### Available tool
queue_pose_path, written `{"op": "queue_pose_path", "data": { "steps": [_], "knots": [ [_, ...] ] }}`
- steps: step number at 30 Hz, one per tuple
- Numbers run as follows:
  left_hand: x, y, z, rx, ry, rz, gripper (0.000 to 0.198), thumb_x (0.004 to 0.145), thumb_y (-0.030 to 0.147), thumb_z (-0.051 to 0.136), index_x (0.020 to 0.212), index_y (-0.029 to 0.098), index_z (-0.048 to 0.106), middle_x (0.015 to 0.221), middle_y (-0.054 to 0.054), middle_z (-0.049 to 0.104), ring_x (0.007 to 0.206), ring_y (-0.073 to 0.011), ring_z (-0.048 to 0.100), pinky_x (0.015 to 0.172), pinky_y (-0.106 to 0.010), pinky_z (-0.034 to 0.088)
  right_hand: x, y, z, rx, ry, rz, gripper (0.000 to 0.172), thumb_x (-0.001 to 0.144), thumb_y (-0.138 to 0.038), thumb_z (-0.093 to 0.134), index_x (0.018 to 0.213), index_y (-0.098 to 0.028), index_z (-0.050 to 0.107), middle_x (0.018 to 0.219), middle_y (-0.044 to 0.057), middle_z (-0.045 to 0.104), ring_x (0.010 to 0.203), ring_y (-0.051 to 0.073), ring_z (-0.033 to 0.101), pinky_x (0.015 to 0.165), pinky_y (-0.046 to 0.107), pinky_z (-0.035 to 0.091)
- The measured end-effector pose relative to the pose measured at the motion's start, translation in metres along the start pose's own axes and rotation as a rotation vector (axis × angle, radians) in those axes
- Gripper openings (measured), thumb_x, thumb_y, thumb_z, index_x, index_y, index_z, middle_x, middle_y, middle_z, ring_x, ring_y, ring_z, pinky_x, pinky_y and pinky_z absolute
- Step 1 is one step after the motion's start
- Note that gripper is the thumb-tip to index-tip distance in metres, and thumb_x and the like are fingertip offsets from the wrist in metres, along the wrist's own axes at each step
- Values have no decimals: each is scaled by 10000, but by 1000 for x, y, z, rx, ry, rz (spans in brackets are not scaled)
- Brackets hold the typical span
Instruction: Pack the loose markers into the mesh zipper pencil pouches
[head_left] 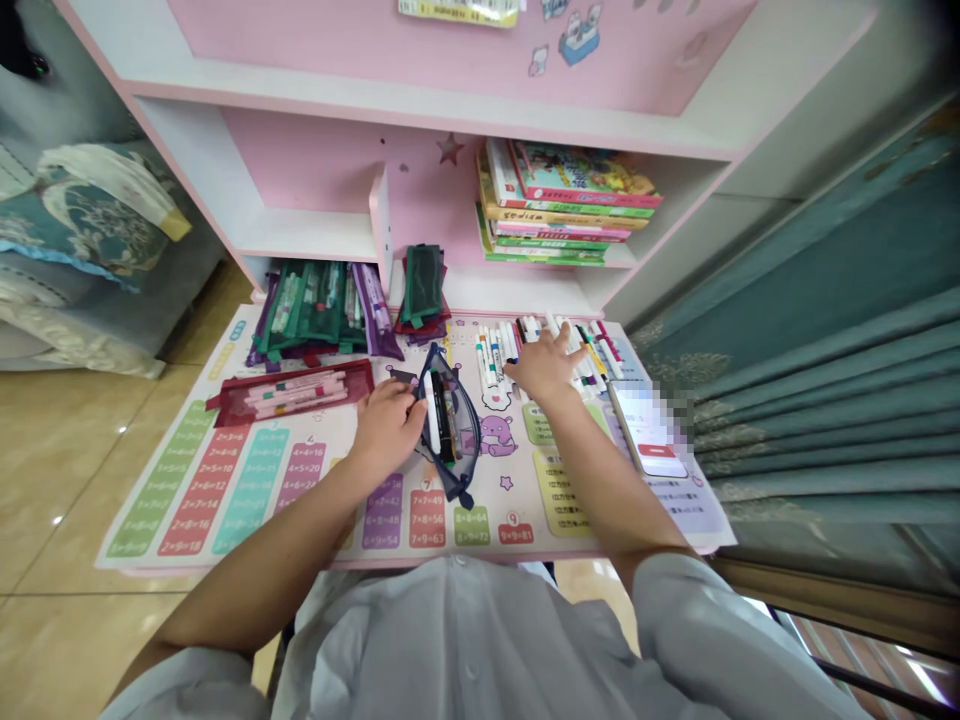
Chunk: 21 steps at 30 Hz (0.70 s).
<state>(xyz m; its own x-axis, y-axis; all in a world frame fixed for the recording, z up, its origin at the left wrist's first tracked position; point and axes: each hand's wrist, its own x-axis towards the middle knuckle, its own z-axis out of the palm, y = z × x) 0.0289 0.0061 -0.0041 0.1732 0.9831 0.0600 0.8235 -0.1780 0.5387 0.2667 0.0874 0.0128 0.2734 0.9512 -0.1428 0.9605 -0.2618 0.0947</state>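
Observation:
My left hand (388, 425) grips the edge of a dark blue mesh pencil pouch (450, 425) lying on the desk mat (247, 490), holding its mouth apart; a few markers lie inside. My right hand (546, 362) reaches over a spread of loose white markers (495, 352) at the back of the desk, fingers curled down onto them. Whether it has one pinched is hidden by the hand.
A red mesh pouch filled with pens (292, 390) lies at the left. Green and purple filled pouches (322, 310) are stacked at the back. A phone (649, 432) rests at the right. Books (562, 205) sit on the shelf. Curtain at right.

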Motion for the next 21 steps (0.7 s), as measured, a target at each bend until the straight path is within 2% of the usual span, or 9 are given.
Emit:
{"op": "queue_pose_path", "data": {
  "steps": [7,13,17,21],
  "knots": [
    [1,-1,2,16,25,-2,333,923,339,453,782,197,720,1183,-102,693,1236,-272,560,1069,-467,453,2,-6,7,-56,22,26,488,843,-426,571,1216,-126,665,1563,181,345,1503,432,28,1099,736,173],
    [1,-1,3,15,14,-6,340,921,332,453,777,180,721,1174,-120,689,1246,-278,554,1081,-449,450,1,-3,2,-37,-17,57,542,828,-480,585,1242,-136,649,1602,159,287,1505,441,2,1096,749,179],
    [1,-1,2,4,14,-5,337,922,340,454,789,187,723,1184,-111,688,1241,-273,557,1076,-449,453,3,-1,3,-38,-17,56,533,826,-509,561,1193,-141,678,1588,162,323,1502,440,35,1092,761,162],
    [0,-1,2,3,14,2,346,924,342,445,768,189,713,1176,-107,689,1220,-270,569,1063,-449,459,5,-2,6,-21,13,60,504,828,-467,571,1186,-131,685,1571,153,356,1504,417,55,1111,728,174]
  ]
}}
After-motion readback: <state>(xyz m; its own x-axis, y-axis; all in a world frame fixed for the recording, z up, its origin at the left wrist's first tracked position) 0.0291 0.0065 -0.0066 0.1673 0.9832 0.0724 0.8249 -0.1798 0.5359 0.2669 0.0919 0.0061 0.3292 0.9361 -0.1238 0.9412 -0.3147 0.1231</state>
